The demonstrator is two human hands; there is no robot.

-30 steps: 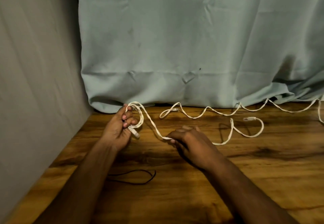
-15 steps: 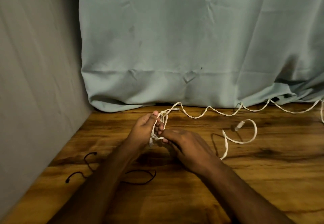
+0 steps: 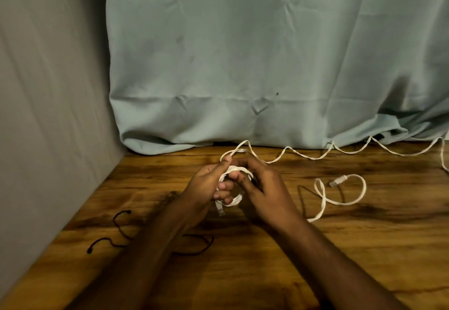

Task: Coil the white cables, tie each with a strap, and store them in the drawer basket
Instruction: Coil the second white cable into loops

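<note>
Head view, black cord [image 3: 116,230] under left forearm, curtain [image 3: 243,66] behind

Flat white cable [image 3: 323,202], ribbon-like: white throughout, tipped by a clear translucent plug [image 3: 338,180]. Second white cable [image 3: 303,155]: the same white. Thin black cord strap [image 3: 114,227]: solid black. Wooden table top [image 3: 364,249]: warm honey-brown, streaked by dark grain bands. Hanging fabric sheet [image 3: 243,54]: pale grey-green, plain, creased. Side wall [image 3: 48,91]: plain grey-beige.
</note>
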